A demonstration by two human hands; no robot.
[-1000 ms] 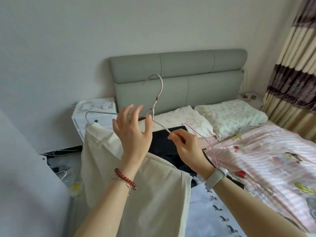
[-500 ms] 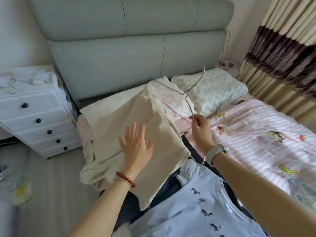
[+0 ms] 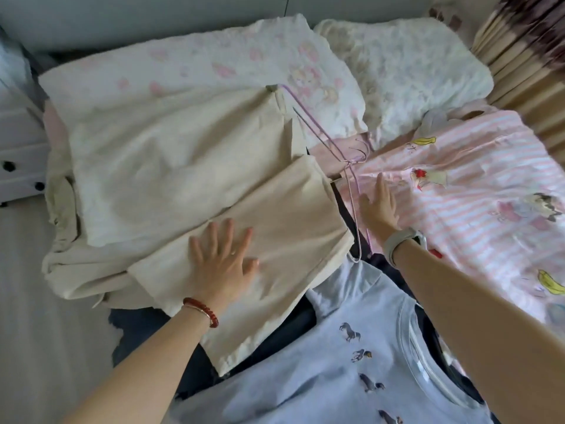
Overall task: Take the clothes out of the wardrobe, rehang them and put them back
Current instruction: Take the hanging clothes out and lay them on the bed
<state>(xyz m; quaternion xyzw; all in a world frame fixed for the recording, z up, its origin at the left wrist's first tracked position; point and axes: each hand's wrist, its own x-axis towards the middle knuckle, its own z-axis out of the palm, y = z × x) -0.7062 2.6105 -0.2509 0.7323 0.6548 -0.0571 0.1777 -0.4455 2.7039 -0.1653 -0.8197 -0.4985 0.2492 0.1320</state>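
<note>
Cream garment (image 3: 189, 166) laid down; my left hand (image 3: 224, 258) flat on it, right hand (image 3: 379, 206) open beside hangers (image 3: 351, 166). Next: pick up a hanger.

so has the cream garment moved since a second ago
Yes. The cream garment, earlier held up in front of the headboard, now lies flat on the bed beside the pink floral pillow, left hand pressing it.
</note>
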